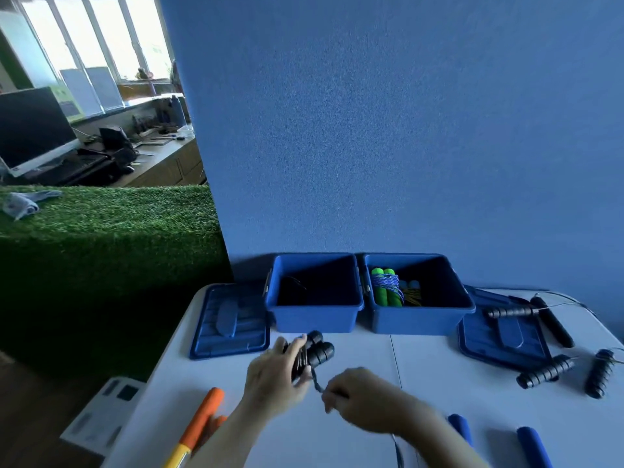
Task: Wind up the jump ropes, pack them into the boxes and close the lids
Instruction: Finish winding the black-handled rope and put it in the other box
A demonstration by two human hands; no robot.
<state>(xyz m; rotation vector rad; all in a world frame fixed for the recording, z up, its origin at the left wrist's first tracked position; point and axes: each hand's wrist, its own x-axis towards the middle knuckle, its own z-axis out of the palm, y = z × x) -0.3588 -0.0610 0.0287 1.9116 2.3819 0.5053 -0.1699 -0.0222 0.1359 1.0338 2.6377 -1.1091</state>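
— Behind us stood a blue wall, with artificial turf to its left; we worked at a white table.

— Right. Two open blue boxes sat touching at the back, the right box holding a wound green-handled rope. A lid lay flat beside each.

— Our left hand gripped a pair of black handles in front of the left box; our right hand pinched the cord.

— More black handles lay to the right. An orange handle and blue handles were cut off at the bottom edge.
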